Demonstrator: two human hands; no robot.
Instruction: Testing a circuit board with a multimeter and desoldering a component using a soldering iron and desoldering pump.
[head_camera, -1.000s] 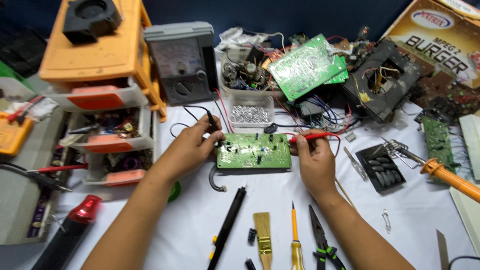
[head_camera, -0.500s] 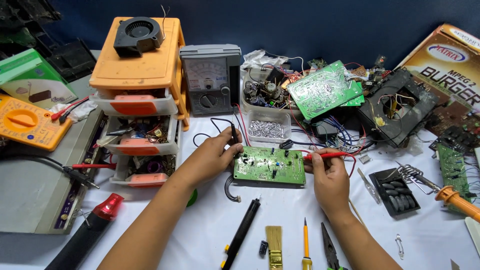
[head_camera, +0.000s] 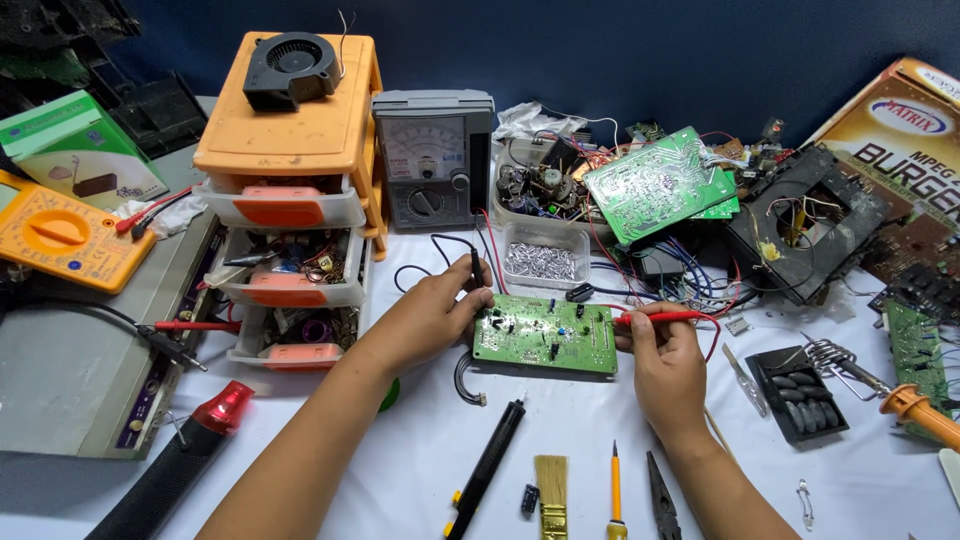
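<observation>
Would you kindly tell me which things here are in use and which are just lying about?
In use:
left hand with black probe
right hand with red probe
green circuit board
grey analog meter

Lying about:
yellow multimeter
orange drawer unit
brush
pliers

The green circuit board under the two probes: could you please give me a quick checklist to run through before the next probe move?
1. Green circuit board lies flat on the white table: ok.
2. Left hand grips the black probe at the board's left edge: ok.
3. Right hand grips the red probe at the right edge: ok.
4. Probe tips on the intended contacts: cannot tell.
5. Analog meter dial faces the person: ok; needle reading: cannot tell.
6. Space around the board free of loose wires: not ok.
</observation>
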